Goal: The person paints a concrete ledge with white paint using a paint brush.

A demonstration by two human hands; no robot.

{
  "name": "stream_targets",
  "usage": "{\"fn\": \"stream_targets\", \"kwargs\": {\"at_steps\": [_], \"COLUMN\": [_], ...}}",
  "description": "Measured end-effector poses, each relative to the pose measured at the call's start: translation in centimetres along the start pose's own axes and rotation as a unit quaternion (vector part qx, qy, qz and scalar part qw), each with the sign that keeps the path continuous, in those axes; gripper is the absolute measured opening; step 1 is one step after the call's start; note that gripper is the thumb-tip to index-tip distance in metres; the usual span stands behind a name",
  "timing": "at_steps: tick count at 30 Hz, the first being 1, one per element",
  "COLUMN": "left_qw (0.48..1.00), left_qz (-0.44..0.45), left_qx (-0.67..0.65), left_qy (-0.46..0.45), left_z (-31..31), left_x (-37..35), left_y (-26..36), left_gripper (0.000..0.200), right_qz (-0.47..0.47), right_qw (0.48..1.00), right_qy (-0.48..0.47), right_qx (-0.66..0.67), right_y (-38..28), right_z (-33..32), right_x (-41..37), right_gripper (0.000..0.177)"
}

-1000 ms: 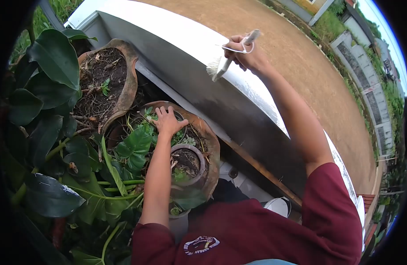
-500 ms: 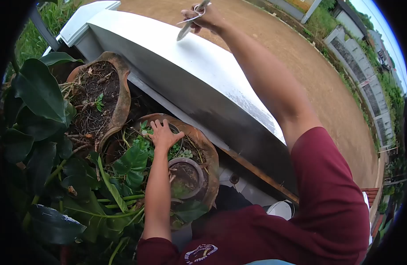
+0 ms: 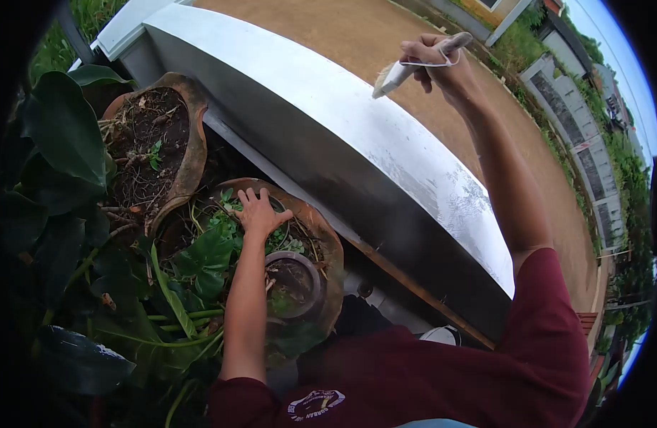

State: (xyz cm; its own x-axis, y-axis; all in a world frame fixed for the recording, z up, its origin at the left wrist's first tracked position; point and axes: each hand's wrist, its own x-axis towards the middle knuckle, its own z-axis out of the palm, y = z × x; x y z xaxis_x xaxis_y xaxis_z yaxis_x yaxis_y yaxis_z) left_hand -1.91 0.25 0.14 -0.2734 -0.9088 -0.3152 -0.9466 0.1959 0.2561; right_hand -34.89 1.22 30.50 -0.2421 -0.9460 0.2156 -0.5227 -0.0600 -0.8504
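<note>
In my right hand (image 3: 439, 64) is a paintbrush (image 3: 398, 77), its handle between my fingers and a white string loop around it. The bristles point down to the left, right at the far edge of the white wall top (image 3: 321, 89). Fresh white covers most of that top; toward the right end it turns patchy and grey. My left hand (image 3: 259, 214) rests with fingers spread over the rim of a large clay pot (image 3: 332, 246) holding small green plants. Beside its wrist sits a smaller round pot (image 3: 315, 285) filled with soil.
Another clay pot (image 3: 195, 135) with soil and roots stands at the left. Big dark leaves (image 3: 64, 135) crowd the left side. A white bucket (image 3: 441, 335) is by my body, near a wooden strip (image 3: 414, 289) along the wall's base. Beyond the wall lies a dirt road (image 3: 328, 36).
My right hand has moved the paintbrush to the right along the wall top, toward its far edge. My left hand stays on the pot, and the view has shifted slightly.
</note>
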Motion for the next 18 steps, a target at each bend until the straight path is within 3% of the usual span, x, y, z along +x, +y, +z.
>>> {"fn": "stream_targets", "kwargs": {"at_steps": [2, 4, 5, 6, 8, 10, 13, 15, 16, 18], "left_qw": [1.0, 1.0, 1.0, 1.0, 1.0, 1.0, 1.0, 1.0, 1.0, 0.999], "left_qz": [-0.002, -0.002, -0.001, 0.0, 0.007, 0.01, 0.003, 0.0, -0.001, 0.005], "left_qx": [0.013, 0.017, 0.022, 0.024, 0.015, -0.002, 0.003, -0.01, -0.016, -0.024], "left_qy": [0.017, 0.019, 0.02, 0.018, 0.019, 0.029, 0.02, 0.015, 0.02, 0.022], "left_z": [0.4, 0.3, 0.3, 0.4, 0.4, 0.7, -0.1, -0.4, -0.5, -0.1], "left_x": [0.1, 0.1, 0.2, 0.0, -0.2, 0.0, -0.5, -0.6, -0.6, -0.6], "left_y": [-0.1, 0.0, -0.1, -0.1, -0.1, -0.6, -0.1, -0.2, -0.3, -0.3], "left_gripper": [0.095, 0.094, 0.093, 0.093, 0.092, 0.092, 0.091, 0.089, 0.089, 0.089], "right_qz": [-0.12, -0.13, -0.158, -0.08, -0.063, 0.027, 0.122, 0.232, 0.237, 0.137], "right_qw": [0.988, 0.98, 0.974, 0.991, 0.994, 0.995, 0.987, 0.96, 0.958, 0.977], "right_qy": [-0.014, -0.045, -0.05, -0.082, -0.081, -0.088, -0.081, -0.065, -0.081, -0.047], "right_qx": [0.097, 0.141, 0.155, 0.065, 0.03, 0.045, -0.067, -0.141, -0.142, -0.154], "right_y": [-0.1, -0.6, 2.4, 1.0, 2.6, 3.2, 1.4, -0.3, -1.2, -2.2], "right_z": [6.7, 11.7, 14.1, 14.0, 11.5, 6.7, -0.2, -2.9, -3.9, -3.1], "right_x": [3.8, 5.8, 7.9, 6.3, 2.9, -1.3, -9.2, -11.6, -11.4, -9.6], "right_gripper": [0.035, 0.033, 0.029, 0.025, 0.031, 0.024, 0.024, 0.021, 0.019, 0.022]}}
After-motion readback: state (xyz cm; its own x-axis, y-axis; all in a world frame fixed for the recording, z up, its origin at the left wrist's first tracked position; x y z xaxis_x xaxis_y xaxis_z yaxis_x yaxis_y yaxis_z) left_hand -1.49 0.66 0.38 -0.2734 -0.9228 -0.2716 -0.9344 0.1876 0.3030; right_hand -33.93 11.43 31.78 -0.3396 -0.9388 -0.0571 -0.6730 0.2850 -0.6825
